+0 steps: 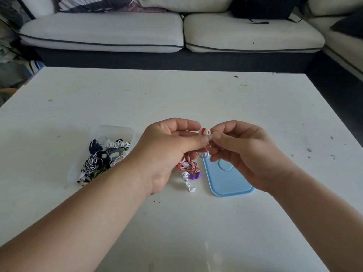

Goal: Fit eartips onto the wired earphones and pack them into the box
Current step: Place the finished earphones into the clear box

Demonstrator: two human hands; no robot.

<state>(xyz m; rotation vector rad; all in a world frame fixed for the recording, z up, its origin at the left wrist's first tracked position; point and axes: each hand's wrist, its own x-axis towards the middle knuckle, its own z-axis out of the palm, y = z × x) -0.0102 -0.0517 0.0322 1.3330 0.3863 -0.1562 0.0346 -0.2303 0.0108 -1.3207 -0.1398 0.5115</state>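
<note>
My left hand (pixel 167 150) pinches a red-and-white earbud (pixel 204 132) between thumb and fingers, above the table. My right hand (pixel 243 152) meets it from the right, its fingertips curled at the earbud's tip; whether they hold an eartip I cannot tell. The red-and-white striped cable (pixel 188 163) hangs below my left hand in a bundle. A clear plastic box (pixel 117 130) at the left holds several coiled earphones (pixel 102 156). Its light blue lid (pixel 227 179) lies flat under my right hand.
White earphones with purple eartips (pixel 191 178) lie on the white table (pixel 196 99) between box and lid. A pale sofa (pixel 176 32) stands beyond the table's far edge, with a dark bag (pixel 261 6) on it.
</note>
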